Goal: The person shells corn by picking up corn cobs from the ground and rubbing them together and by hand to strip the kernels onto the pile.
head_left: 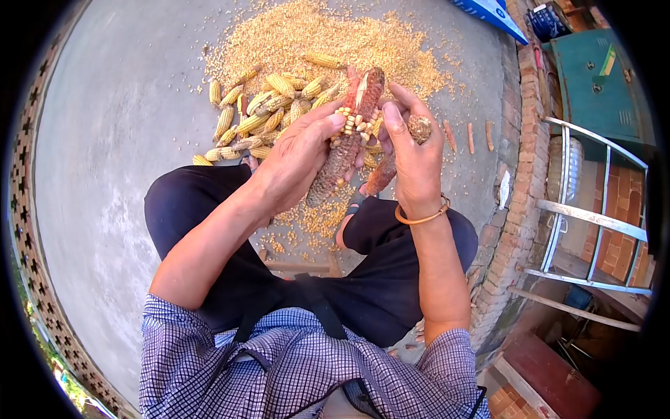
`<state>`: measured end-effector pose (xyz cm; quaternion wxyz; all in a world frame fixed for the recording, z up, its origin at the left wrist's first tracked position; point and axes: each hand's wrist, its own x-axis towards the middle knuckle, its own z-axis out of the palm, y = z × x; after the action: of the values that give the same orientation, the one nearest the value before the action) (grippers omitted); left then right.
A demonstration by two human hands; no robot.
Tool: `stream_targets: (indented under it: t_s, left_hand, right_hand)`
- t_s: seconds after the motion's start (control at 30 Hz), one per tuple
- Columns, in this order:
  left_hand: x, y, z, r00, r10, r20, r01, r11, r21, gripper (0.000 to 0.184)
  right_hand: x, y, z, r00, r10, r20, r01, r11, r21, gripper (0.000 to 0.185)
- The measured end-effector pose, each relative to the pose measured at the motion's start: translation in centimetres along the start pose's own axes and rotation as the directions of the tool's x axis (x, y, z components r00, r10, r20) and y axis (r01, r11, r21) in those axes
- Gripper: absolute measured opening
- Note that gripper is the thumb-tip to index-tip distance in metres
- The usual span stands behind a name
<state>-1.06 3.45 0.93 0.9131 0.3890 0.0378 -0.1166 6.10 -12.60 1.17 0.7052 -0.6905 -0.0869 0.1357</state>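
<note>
My left hand (305, 150) is closed around a corn cob (338, 162), held tilted in front of my knees. Most of this cob is stripped to its dark red core, with a band of yellow kernels around its middle. My right hand (413, 157) grips a bare reddish cob (381, 176), whose round end shows between thumb and fingers. Its fingers are close to the kernels on the other cob, partly hidden behind it. Beyond my hands lies a pile of unshelled corn ears (269, 112).
Loose kernels (314, 38) spread over the concrete floor (118, 140) behind the ears, and more lie between my feet. Several bare cobs (470, 138) rest at the right. A brick edge (520, 188), a metal frame (593, 213) and a green cabinet (593, 84) stand along the right side.
</note>
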Motion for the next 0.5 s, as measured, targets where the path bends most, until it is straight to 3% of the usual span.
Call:
stream_targets:
  t_s: [0.1,0.2,0.3,0.5]
  left_hand:
    - [-0.1,-0.2,0.7,0.983,0.099,-0.156,-0.080,0.989,0.126,0.053]
    - [-0.3,-0.3,0.4,0.976,0.195,-0.101,-0.150,0.929,0.338,0.059]
    - [-0.1,-1.0,-0.4,0.970,0.242,-0.029,-0.212,0.896,0.390,0.060]
    - [-0.4,-0.5,0.5,0.964,0.267,0.012,-0.258,0.917,0.305,0.069]
  right_hand:
    - [-0.7,-0.5,0.6,0.996,0.051,0.079,-0.062,0.989,0.137,0.050]
    - [-1.2,-0.4,1.0,0.990,0.060,0.131,-0.082,0.983,0.165,0.053]
    - [-1.7,-0.4,1.1,0.991,0.072,0.117,-0.089,0.985,0.148,0.047]
    - [-1.8,-0.9,1.3,0.993,0.014,0.117,-0.032,0.987,0.158,0.034]
